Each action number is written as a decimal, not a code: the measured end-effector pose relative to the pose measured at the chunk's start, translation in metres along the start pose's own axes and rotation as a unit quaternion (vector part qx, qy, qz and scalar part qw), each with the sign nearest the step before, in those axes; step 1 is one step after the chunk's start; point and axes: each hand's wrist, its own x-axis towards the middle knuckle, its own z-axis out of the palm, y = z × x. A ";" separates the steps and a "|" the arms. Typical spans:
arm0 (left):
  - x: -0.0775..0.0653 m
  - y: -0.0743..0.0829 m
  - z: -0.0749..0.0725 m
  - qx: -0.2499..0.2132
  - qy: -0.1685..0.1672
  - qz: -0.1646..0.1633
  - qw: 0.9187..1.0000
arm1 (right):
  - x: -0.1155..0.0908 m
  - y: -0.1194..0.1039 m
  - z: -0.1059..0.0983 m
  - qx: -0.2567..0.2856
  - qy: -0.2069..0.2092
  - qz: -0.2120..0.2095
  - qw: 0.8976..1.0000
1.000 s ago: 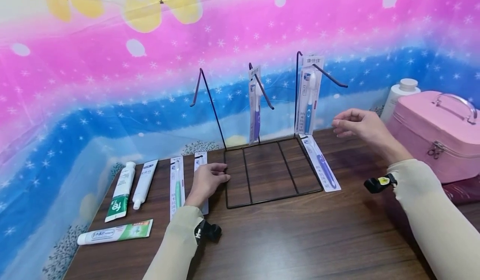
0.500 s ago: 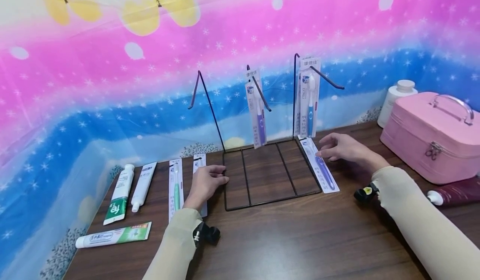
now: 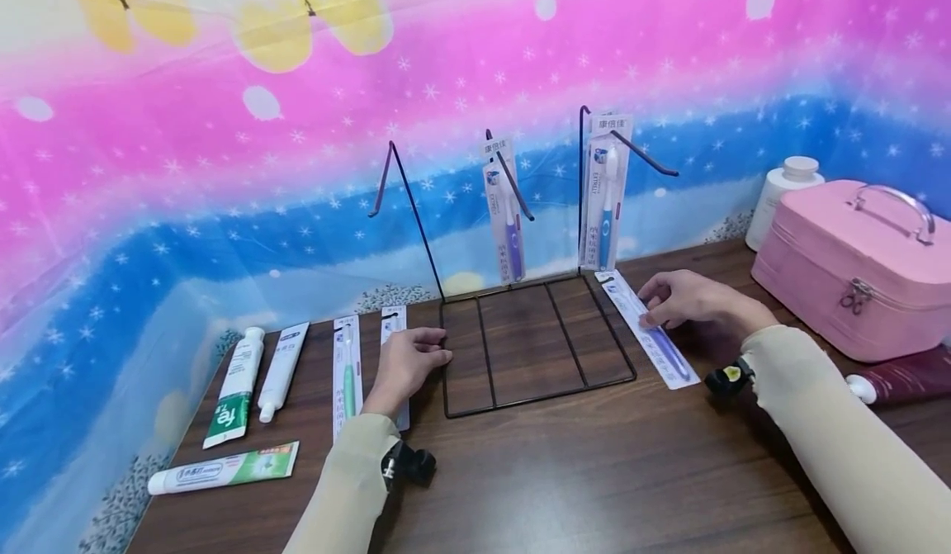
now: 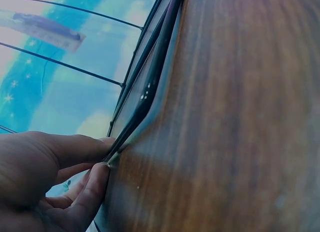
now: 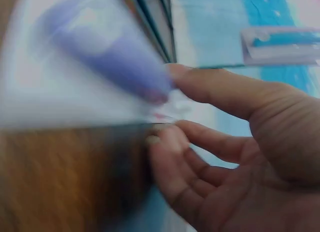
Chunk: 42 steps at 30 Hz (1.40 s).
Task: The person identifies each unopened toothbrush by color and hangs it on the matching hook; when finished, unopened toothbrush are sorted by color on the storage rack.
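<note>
At the left side of a black wire rack [image 3: 494, 408], my left hand [image 3: 404, 368] pinches the frame; the left wrist view shows thumb and fingers on the wire [image 4: 150, 86]. My right hand [image 3: 687, 300] pinches the edge of a packaged purple toothbrush [image 3: 664, 349], which lies slanted right of the rack. Its purple handle [image 5: 110, 56] is blurred in the right wrist view. Another purple toothbrush pack [image 3: 513, 248] hangs on the middle hook, and a blue toothbrush pack [image 3: 606, 228] hangs in front of another on the right hook. The left hook [image 3: 382, 178] carries nothing.
Left of the rack lie a green toothbrush pack [image 3: 349, 381] and another pack [image 3: 394, 320], partly behind my left hand. Farther left are several toothpaste tubes [image 3: 241, 389]. A pink case [image 3: 854, 265], a white bottle [image 3: 783, 199] and a dark red tube [image 3: 906, 379] stand or lie at right.
My right hand has come left and down from beside the pink case and taken hold of the purple toothbrush pack, which has shifted slightly right, away from the rack. The left hand has stayed.
</note>
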 end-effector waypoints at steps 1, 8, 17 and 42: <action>0.000 0.000 -0.001 0.002 0.002 0.000 1.000 | -0.002 0.000 -0.003 0.008 -0.013 0.003 1.000; 0.001 0.000 -0.002 0.008 0.004 0.004 1.000 | -0.006 -0.001 -0.008 0.009 -0.008 0.040 0.999; 0.000 0.001 0.001 0.012 0.002 0.009 1.000 | 0.004 -0.010 0.013 -0.101 0.104 0.045 0.988; 0.000 0.002 0.004 0.011 0.003 0.001 1.000 | 0.002 0.001 -0.002 0.031 0.099 0.034 0.994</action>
